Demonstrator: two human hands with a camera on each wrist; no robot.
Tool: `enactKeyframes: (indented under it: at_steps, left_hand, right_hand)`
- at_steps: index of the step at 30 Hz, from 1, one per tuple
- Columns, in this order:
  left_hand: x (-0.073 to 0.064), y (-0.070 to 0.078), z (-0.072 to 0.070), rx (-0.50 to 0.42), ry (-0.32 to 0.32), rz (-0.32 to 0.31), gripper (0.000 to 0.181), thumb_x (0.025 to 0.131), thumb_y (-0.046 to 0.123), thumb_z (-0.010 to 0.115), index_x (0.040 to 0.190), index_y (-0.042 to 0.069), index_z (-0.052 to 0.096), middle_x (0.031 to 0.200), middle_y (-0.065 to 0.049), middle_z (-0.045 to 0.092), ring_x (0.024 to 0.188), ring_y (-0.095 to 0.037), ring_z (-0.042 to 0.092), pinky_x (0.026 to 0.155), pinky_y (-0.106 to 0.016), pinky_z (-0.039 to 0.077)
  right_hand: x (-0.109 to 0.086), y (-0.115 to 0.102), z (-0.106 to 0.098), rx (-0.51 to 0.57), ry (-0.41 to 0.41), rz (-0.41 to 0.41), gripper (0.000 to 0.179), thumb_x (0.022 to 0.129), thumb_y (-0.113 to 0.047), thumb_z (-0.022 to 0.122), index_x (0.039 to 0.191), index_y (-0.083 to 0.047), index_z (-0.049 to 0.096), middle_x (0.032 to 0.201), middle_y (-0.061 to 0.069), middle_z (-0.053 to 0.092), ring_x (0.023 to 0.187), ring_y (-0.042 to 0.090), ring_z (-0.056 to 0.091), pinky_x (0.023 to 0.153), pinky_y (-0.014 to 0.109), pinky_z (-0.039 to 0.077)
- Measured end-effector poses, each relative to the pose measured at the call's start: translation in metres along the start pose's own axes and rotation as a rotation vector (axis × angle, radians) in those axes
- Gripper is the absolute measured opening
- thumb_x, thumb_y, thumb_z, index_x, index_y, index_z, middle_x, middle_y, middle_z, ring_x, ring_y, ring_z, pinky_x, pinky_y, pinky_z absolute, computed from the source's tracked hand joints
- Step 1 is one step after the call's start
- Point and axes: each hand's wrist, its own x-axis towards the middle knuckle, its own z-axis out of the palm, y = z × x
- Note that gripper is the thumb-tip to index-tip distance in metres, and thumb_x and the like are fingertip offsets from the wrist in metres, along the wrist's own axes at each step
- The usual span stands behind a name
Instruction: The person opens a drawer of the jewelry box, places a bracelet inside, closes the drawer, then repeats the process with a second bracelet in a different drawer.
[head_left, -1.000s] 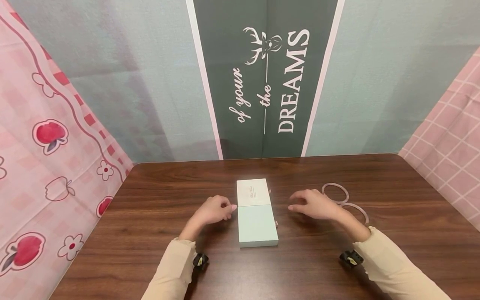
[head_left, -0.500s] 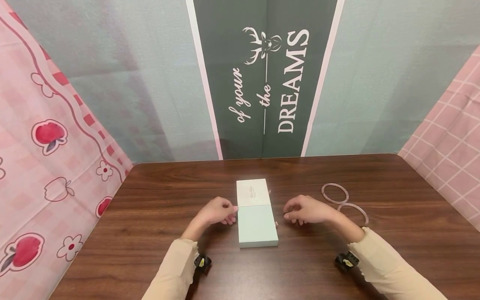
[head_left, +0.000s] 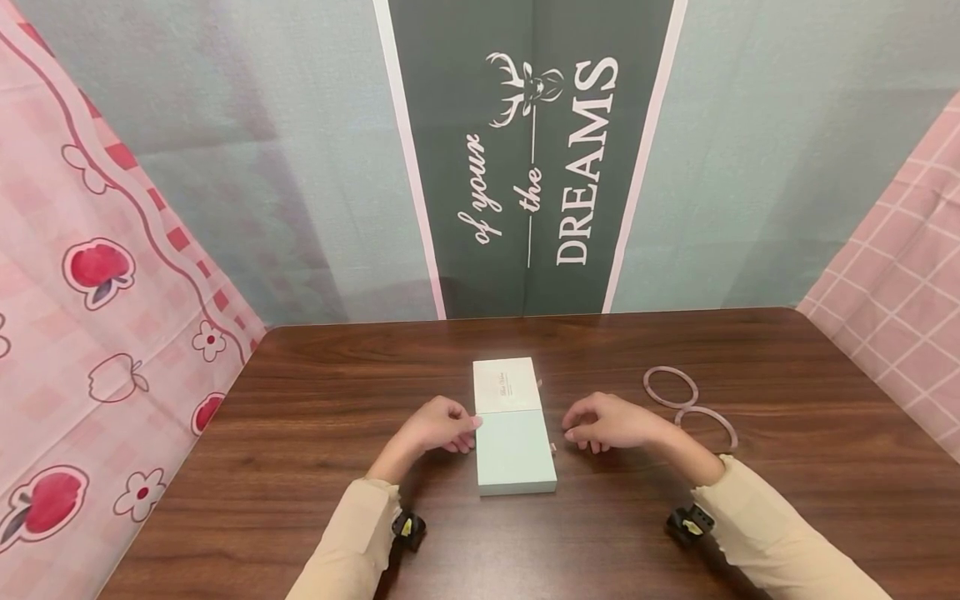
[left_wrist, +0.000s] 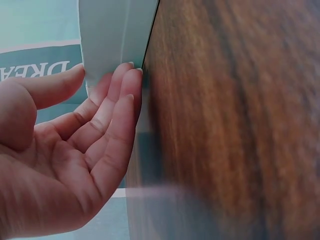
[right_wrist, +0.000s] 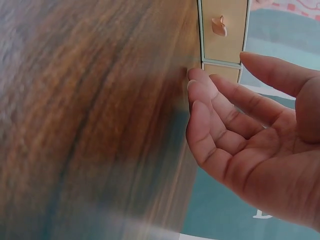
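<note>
Near the middle of the table lie two flat drawer boxes end to end, a mint one (head_left: 514,454) in front and a white one (head_left: 506,386) with small print behind. At the left side of the mint box is my left hand (head_left: 442,423); its thumb tip reaches the top edge and its extended fingertips (left_wrist: 125,95) meet the side wall. My right hand (head_left: 613,421) hovers just right of the boxes, fingers loosely bent, holding nothing. The right wrist view shows tan drawer fronts (right_wrist: 225,42), with a ribbon pull tab (right_wrist: 219,26) on the nearer one.
Two pale pink rings (head_left: 671,387), like bangles, lie overlapping on the wooden table (head_left: 315,375) beyond my right wrist. A printed grey-green cloth (head_left: 525,167) hangs behind the table, with pink patterned cloth (head_left: 97,350) on the left and pink checked cloth on the right.
My right hand has moved left, closer to the boxes. The left hand has shifted slightly right, its thumb now over the mint box's edge. The boxes and rings have stayed put.
</note>
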Motion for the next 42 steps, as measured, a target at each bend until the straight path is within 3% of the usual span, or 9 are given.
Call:
enactKeyframes:
  at_steps: [8,26,42]
  left_hand:
    - [0.001,0.000,0.000,-0.008,0.003,-0.003,0.027,0.090,0.020,0.059,0.077,-0.002,0.063,0.067,-0.009,0.064,0.060,-0.016,0.061,0.058,-0.028,0.052]
    - [0.001,-0.003,0.002,-0.047,0.001,-0.009,0.025,0.090,0.019,0.059,0.079,-0.003,0.063,0.066,-0.008,0.063,0.059,-0.015,0.061,0.057,-0.029,0.053]
    - [0.003,-0.003,0.002,-0.066,0.011,-0.022,0.026,0.090,0.020,0.059,0.081,-0.004,0.064,0.067,-0.009,0.063,0.060,-0.016,0.062,0.059,-0.030,0.053]
  right_hand:
    - [0.003,0.001,0.002,0.108,-0.014,-0.006,0.018,0.087,-0.009,0.060,0.097,0.005,0.061,0.069,0.007,0.058,0.056,0.018,0.056,0.051,0.033,0.051]
    - [0.009,0.002,0.005,0.344,-0.028,0.068,0.015,0.085,-0.001,0.059,0.094,0.010,0.059,0.072,0.013,0.061,0.062,0.020,0.059,0.056,0.036,0.054]
    - [0.015,-0.005,0.013,0.435,-0.016,0.135,0.011,0.081,0.005,0.058,0.089,0.012,0.059,0.071,0.014,0.062,0.057,0.017,0.058,0.053,0.033,0.054]
